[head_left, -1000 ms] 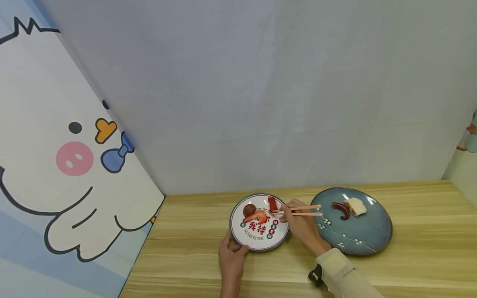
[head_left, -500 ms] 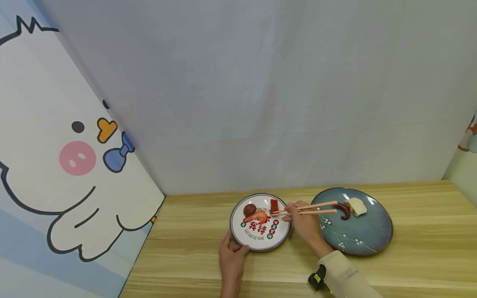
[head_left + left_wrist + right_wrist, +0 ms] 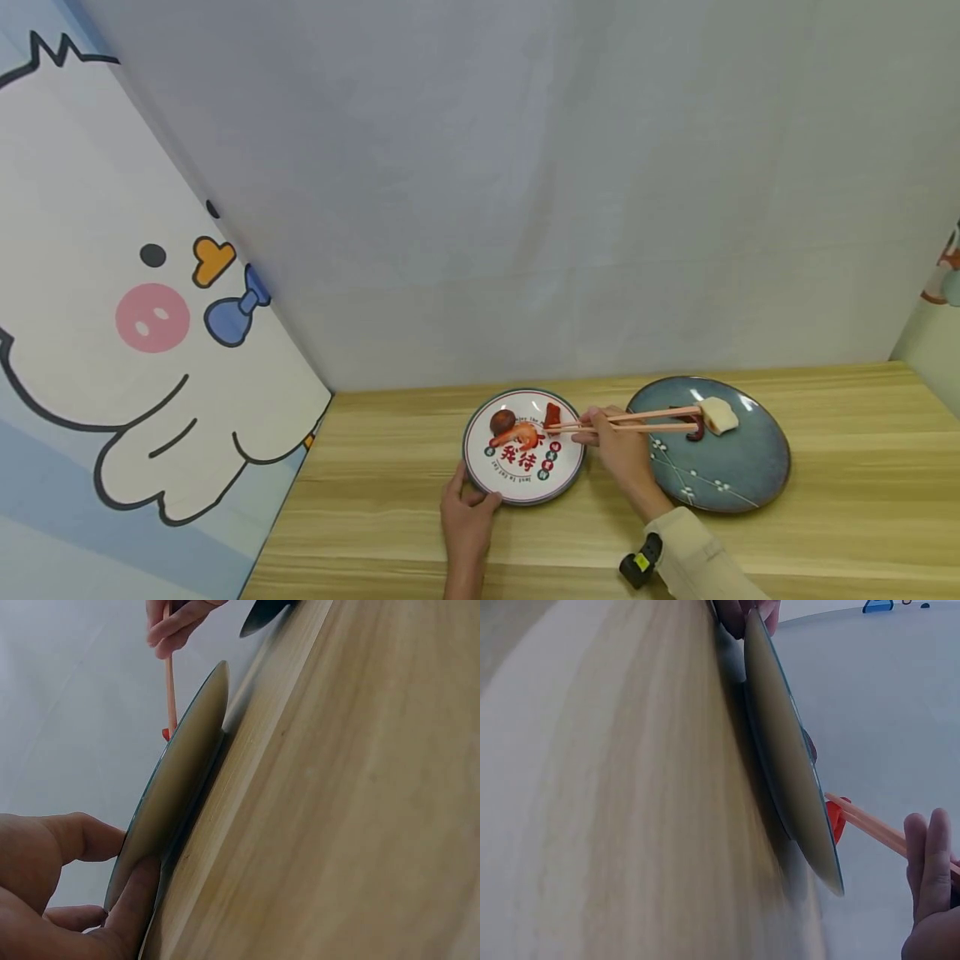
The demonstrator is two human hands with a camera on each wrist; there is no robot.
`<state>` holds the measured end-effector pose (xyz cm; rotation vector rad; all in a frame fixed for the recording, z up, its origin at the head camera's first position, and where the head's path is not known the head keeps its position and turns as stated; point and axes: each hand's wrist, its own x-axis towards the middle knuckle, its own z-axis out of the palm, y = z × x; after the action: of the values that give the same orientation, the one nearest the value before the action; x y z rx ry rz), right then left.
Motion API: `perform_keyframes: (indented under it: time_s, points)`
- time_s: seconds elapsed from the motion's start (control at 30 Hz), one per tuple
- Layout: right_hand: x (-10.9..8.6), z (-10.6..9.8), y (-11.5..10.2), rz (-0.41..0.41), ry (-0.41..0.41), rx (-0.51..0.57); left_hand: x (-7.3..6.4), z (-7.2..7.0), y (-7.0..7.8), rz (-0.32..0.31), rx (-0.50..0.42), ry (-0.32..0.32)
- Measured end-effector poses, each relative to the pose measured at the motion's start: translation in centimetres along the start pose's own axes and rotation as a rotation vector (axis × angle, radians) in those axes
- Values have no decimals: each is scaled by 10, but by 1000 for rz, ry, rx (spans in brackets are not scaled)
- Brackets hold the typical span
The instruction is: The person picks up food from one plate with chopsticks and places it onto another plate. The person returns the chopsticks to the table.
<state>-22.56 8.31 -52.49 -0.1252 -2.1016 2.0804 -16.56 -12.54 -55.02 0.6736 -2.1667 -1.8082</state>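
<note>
My left hand (image 3: 467, 508) grips the near left rim of a small white plate (image 3: 489, 477) with red lettering, thumb at the edge and fingers underneath. My right hand (image 3: 618, 446) holds a pair of pale orange chopsticks (image 3: 651, 413), their tips low over the plate beside a red block-shaped food piece (image 3: 552, 412). An orange shrimp (image 3: 523, 434) and a brown round piece (image 3: 502, 422) lie on the same plate. In the right wrist view, the chopsticks (image 3: 877, 828) overlap the red piece (image 3: 837, 817) just above the plate's rim.
A larger blue-grey plate (image 3: 731, 479) with a blossom pattern stands on the wooden table (image 3: 375, 500) to the right. It carries a dark red curved piece (image 3: 698, 432), partly behind the chopsticks, and a white piece (image 3: 717, 415). A pale curtain (image 3: 585, 208) hangs behind the table.
My right hand has shifted right, and the chopsticks' back ends have swung right over the blue-grey plate. The red piece sits slightly further right. My left hand and the white plate have stayed put.
</note>
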Motion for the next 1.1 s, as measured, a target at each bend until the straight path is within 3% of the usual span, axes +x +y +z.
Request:
perform_keyframes:
  time_s: [0.53, 1.1]
  points:
    - [-5, -3, -4, 83, 24, 151, -1, 0, 0, -5, -27, 5]
    - [-9, -6, -10, 95, 27, 180, -1, 2, -1, 2, -22, 9]
